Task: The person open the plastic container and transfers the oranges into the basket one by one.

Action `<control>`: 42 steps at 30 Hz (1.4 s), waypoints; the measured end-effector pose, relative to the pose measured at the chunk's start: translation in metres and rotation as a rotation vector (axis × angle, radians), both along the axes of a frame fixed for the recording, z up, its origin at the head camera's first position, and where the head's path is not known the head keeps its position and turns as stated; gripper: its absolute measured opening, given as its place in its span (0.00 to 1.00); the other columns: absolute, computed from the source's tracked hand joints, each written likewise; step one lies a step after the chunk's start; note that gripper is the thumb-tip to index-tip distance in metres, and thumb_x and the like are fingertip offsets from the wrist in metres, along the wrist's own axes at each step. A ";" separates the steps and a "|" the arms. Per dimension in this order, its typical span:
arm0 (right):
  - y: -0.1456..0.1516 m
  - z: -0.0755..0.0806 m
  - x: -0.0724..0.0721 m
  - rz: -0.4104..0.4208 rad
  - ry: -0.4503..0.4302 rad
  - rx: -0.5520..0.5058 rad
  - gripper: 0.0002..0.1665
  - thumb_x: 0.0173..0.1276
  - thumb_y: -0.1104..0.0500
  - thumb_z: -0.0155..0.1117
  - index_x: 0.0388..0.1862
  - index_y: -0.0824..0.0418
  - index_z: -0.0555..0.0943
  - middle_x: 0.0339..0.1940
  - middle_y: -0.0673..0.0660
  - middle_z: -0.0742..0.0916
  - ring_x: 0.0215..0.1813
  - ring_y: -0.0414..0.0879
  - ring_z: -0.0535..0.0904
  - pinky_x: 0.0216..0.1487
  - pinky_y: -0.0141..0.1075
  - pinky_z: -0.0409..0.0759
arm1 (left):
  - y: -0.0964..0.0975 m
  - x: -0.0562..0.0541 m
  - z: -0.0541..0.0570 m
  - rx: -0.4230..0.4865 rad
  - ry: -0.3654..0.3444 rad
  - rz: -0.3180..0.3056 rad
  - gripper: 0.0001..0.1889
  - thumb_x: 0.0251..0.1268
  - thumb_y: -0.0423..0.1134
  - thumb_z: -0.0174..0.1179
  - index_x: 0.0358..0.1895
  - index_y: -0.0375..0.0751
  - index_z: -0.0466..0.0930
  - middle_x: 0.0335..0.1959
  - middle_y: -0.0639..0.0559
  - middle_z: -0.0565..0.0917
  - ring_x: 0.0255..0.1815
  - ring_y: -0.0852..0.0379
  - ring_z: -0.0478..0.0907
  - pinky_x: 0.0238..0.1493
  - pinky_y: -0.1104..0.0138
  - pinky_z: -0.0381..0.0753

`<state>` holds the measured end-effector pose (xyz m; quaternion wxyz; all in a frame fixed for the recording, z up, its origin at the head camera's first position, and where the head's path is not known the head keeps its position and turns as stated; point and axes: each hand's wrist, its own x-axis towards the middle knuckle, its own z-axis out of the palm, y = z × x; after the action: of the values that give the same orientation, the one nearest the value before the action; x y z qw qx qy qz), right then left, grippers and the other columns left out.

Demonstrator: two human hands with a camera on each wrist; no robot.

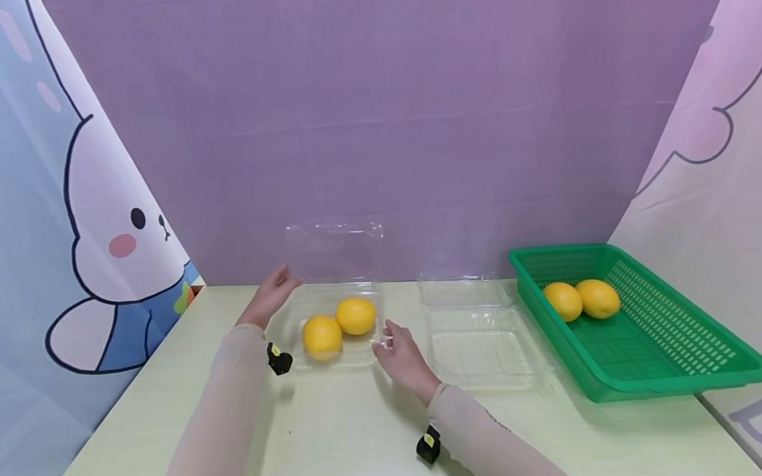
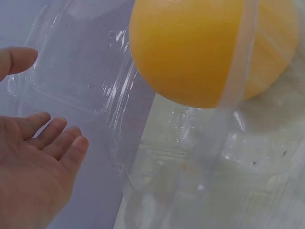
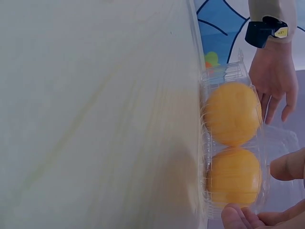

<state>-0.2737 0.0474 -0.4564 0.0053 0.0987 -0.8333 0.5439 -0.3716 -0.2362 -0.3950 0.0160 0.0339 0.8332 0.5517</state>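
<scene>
Two round yellow fruits, one at the front left [image 1: 322,337] and one at the back right [image 1: 356,316], lie in a clear plastic clamshell box [image 1: 353,356]. Its transparent lid [image 1: 334,252] stands raised at the back. My left hand [image 1: 271,296] is beside the box's back left corner, near the lid hinge, fingers extended and holding nothing in the left wrist view. At the box's right side is my right hand [image 1: 402,356], thumb and fingertips apart. The right wrist view shows its fingertips [image 3: 233,217] right at the box's end wall, overlapping it.
A second clear clamshell box [image 1: 479,350] lies opened to the right, its lid [image 1: 465,291] folded back. Beyond it stands a green plastic basket [image 1: 650,369] holding two more yellow fruits [image 1: 599,299]. A purple cloth [image 1: 390,125] hangs behind the pale table [image 1: 337,428].
</scene>
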 end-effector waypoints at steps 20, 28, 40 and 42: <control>0.000 0.000 0.000 -0.003 0.000 -0.005 0.38 0.75 0.60 0.59 0.76 0.75 0.57 0.64 0.67 0.73 0.62 0.60 0.73 0.62 0.52 0.76 | -0.005 0.002 -0.003 -0.069 -0.078 -0.061 0.43 0.77 0.57 0.48 0.81 0.38 0.38 0.81 0.36 0.46 0.79 0.34 0.43 0.74 0.38 0.44; 0.000 0.000 0.000 0.001 0.012 -0.006 0.38 0.75 0.60 0.59 0.75 0.75 0.58 0.64 0.67 0.73 0.62 0.60 0.73 0.62 0.52 0.76 | -0.008 0.009 -0.001 -0.065 -0.161 -0.104 0.40 0.79 0.48 0.47 0.80 0.31 0.38 0.79 0.31 0.45 0.77 0.33 0.49 0.75 0.44 0.52; 0.000 -0.001 -0.001 -0.005 0.005 -0.002 0.38 0.75 0.59 0.59 0.76 0.75 0.57 0.64 0.67 0.73 0.63 0.61 0.73 0.62 0.52 0.76 | -0.016 0.027 -0.003 -0.100 -0.274 -0.121 0.39 0.78 0.54 0.49 0.78 0.31 0.48 0.76 0.32 0.57 0.72 0.36 0.63 0.71 0.47 0.64; 0.000 -0.001 -0.001 -0.007 0.002 -0.003 0.38 0.75 0.59 0.59 0.76 0.74 0.57 0.64 0.67 0.73 0.63 0.60 0.73 0.62 0.51 0.76 | -0.017 0.028 -0.004 -0.099 -0.267 -0.123 0.37 0.78 0.52 0.48 0.77 0.28 0.51 0.75 0.32 0.59 0.71 0.35 0.64 0.70 0.48 0.66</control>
<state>-0.2746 0.0472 -0.4575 0.0082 0.0964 -0.8327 0.5452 -0.3431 -0.2536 -0.3989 0.1622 0.0105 0.8463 0.5073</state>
